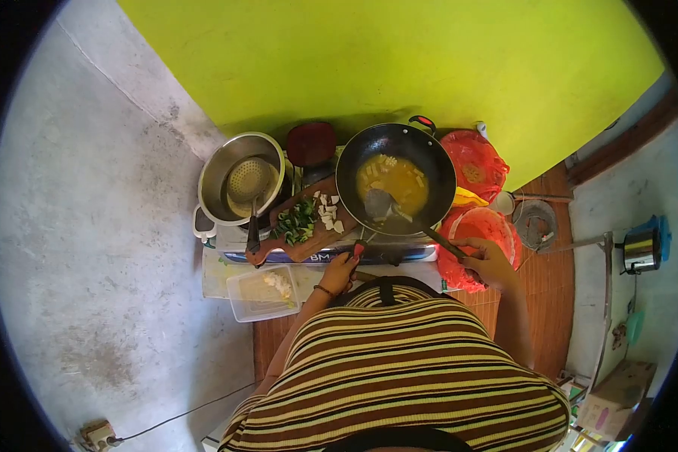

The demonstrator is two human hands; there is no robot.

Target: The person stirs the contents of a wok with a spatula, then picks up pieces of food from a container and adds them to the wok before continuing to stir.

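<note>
A black wok sits on the stove, with yellow broth and pale pieces inside. My left hand is closed around the wok's red-and-black handle at the near side. In my right hand is the handle of a spatula, whose blade dips into the broth. Left of the wok, a wooden cutting board carries chopped greens and white cut pieces.
A steel pot with a skimmer resting in it stands far left. Nearer lies a clear plastic container with whitish bits. Red plastic bags line the right side. A green wall rises behind the stove.
</note>
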